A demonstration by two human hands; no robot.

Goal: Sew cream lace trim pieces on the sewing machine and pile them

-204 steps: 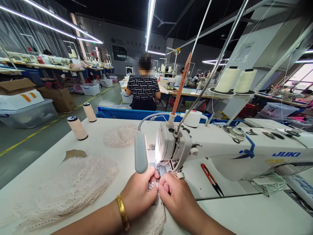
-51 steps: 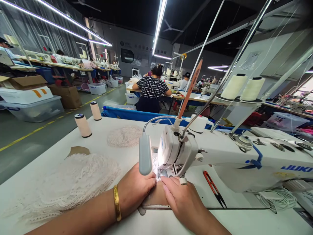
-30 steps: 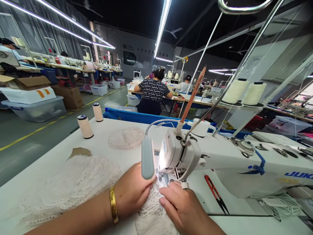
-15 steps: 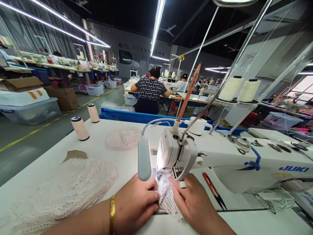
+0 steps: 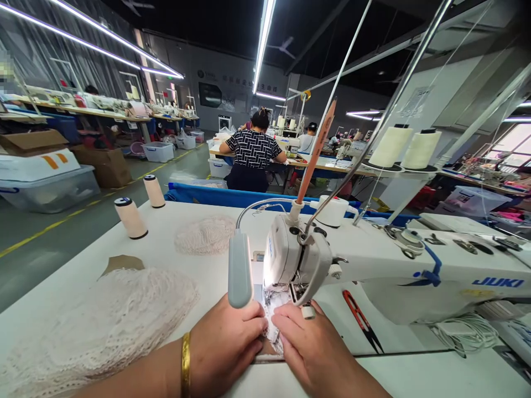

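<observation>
A strip of white lace fabric (image 5: 271,329) lies under the needle area of the white JUKI sewing machine (image 5: 280,257), lit by a small lamp (image 5: 240,271). My left hand (image 5: 230,342), with a gold bangle at the wrist, has its curled fingertips closed on the lace's left edge. On the other side, my right hand (image 5: 311,340) grips the lace with fingers bent and pressed together, close below the presser foot. The fingers cover much of the fabric, and the needle itself cannot be made out.
A heap of white lace (image 5: 108,320) spreads over the table's left side, with a smaller lace pile (image 5: 205,235) behind it. Thread cones (image 5: 131,218) stand at the far left edge. Red-handled thread snips (image 5: 362,320) lie right of my hand. A co-worker (image 5: 255,149) sits ahead.
My right hand has shifted left and its fingers have come closer to my left hand. Less of the lace shows between the hands, and it looks more bunched.
</observation>
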